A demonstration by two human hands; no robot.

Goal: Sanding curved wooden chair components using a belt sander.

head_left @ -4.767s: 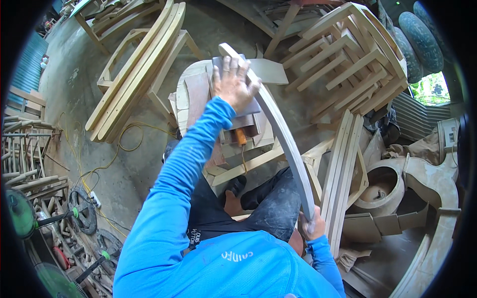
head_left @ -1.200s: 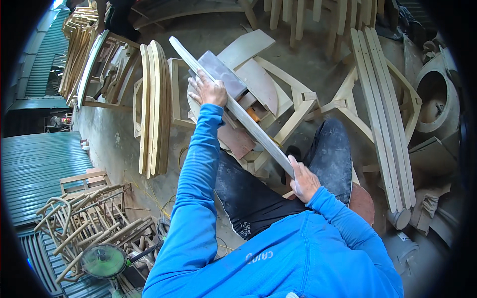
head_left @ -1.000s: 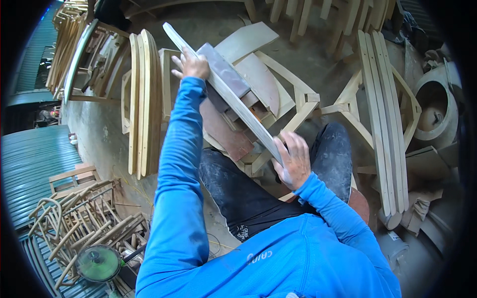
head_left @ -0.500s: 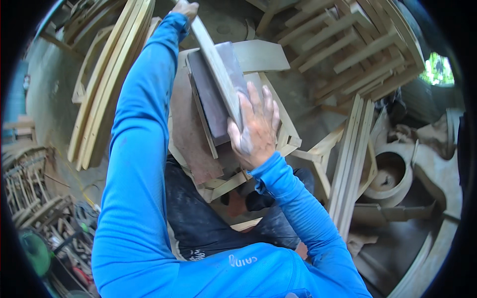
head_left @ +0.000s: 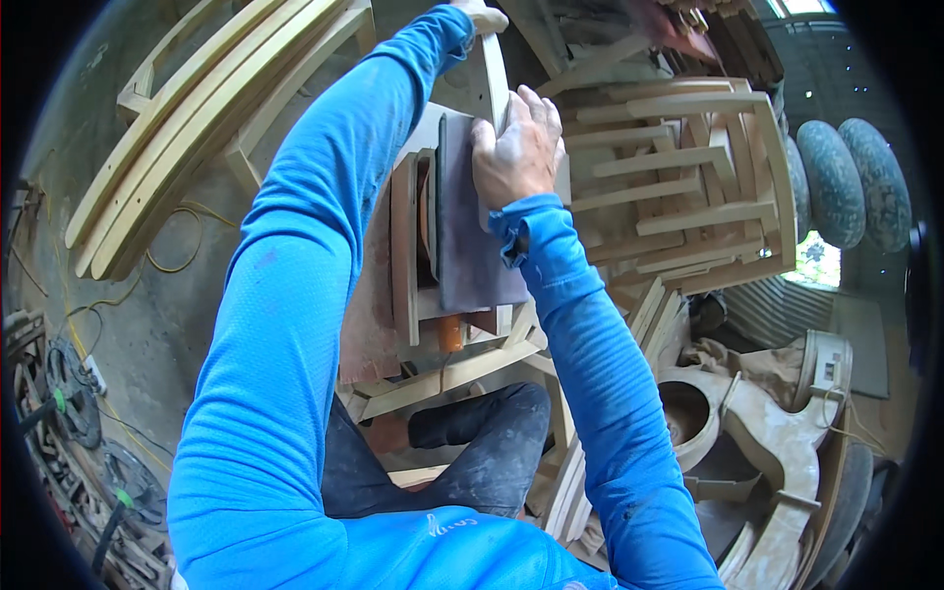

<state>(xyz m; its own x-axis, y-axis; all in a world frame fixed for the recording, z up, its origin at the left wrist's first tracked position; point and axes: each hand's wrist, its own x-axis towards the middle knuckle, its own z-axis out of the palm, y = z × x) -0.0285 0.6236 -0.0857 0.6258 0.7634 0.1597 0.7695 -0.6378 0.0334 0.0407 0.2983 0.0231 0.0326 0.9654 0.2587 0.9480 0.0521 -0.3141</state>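
Observation:
A pale, narrow wooden strip [head_left: 495, 77] stands on edge over a flat grey-purple surface [head_left: 467, 231] that looks like a sanding belt. Near the top of the view, my left hand [head_left: 482, 16] is closed round the strip's far end, with its fingers partly cut off by the frame edge. Closer to me, my right hand [head_left: 519, 157] is wrapped over the strip, its thumb on the left side and its fingers on the right. The hand hides the strip's near end. Below the belt surface, an orange cylindrical part [head_left: 450, 332] shows between wooden supports.
Curved wooden frames [head_left: 197, 128] stand at the left, with a yellow cord [head_left: 202, 211] on the floor. Stacked slatted frames [head_left: 688, 187] fill the right. A pale blower-like housing [head_left: 787, 433] lies nearer, and two tyres [head_left: 855, 184] are at far right.
Both hands and the wooden strip have moved farther from me over the belt surface. My right hand's spread fingers now curl round the strip. The whole view has also shifted.

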